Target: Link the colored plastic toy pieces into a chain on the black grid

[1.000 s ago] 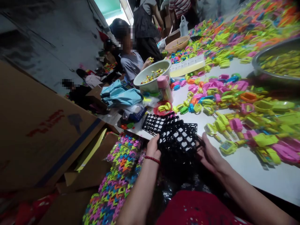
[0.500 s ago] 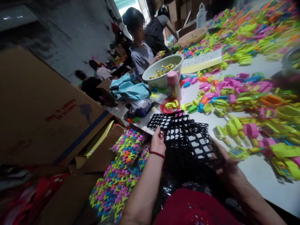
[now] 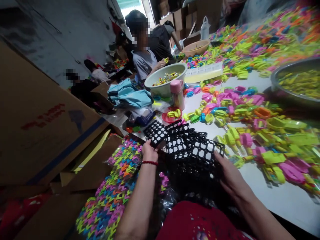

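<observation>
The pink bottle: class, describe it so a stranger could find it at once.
Start at the white table, then find the pale green bowl at its left end. The pink bottle stands upright just before it, beside a red dish; nothing else close by stands tall and capped.

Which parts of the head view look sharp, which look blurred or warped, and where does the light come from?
Head view: black grid trays and both hands, left hand and right hand, fairly sharp; coloured plastic pieces smear toward the right edge; table tilts, wide-angle; bright doorway backlights the room.
</observation>
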### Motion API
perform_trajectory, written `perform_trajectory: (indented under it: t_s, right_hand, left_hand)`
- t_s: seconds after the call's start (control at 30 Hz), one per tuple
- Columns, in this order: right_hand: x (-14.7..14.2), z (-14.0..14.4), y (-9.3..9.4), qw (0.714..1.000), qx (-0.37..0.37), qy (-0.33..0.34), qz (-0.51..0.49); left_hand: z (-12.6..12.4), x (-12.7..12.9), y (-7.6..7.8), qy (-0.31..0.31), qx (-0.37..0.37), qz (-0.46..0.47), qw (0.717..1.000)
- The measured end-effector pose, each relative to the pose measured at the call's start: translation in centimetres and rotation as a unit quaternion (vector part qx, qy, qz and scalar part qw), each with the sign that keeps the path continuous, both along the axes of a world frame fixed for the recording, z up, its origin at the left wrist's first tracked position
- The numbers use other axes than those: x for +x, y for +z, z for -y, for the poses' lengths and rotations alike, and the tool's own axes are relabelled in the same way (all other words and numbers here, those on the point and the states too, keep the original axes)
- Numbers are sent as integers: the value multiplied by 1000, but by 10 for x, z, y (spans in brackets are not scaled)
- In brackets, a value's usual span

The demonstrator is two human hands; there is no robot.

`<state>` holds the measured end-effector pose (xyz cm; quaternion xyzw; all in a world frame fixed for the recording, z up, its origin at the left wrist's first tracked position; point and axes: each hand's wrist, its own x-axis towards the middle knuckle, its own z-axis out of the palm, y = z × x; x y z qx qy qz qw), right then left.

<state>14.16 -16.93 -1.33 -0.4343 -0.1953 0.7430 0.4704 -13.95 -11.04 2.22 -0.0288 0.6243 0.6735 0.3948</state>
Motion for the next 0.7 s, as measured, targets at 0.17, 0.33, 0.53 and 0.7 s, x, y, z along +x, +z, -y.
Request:
perform_trajectory:
  t_s: [0.17, 0.33, 0.53, 0.7]
  right_hand:
    - [6, -7, 1, 997, -53, 42, -32]
    - [5, -8, 6, 997, -55, 39, -29]
    - [6, -12, 22, 996, -62, 48, -44]
    - [10, -26, 40, 999, -21, 23, 11]
  left_hand:
    - [16, -4, 18, -47, 34, -34, 998]
    - [26, 33, 7, -200, 34, -48, 978]
    - [21, 34, -6, -296, 2, -23, 955]
    - [16, 24, 3, -396, 50, -12, 917]
